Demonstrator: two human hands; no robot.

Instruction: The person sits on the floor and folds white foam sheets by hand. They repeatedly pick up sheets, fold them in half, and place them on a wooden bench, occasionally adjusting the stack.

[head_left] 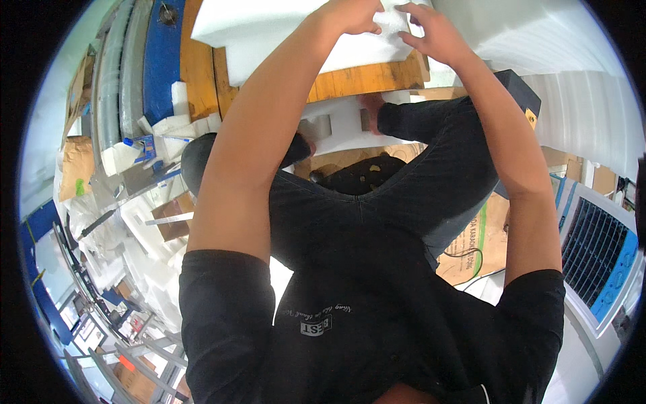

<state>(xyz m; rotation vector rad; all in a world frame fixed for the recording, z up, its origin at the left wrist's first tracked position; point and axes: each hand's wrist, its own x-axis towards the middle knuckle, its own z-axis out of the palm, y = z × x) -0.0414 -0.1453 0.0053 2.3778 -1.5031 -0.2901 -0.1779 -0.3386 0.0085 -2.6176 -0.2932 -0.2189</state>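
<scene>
White foam sheet (282, 30), flat on wooden board, top of view, under both hands.

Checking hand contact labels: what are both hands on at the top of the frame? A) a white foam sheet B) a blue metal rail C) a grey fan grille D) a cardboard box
A: the left hand and the right hand both rest on the white foam sheet lying over the wooden board, fingers curled at its surface.
</scene>
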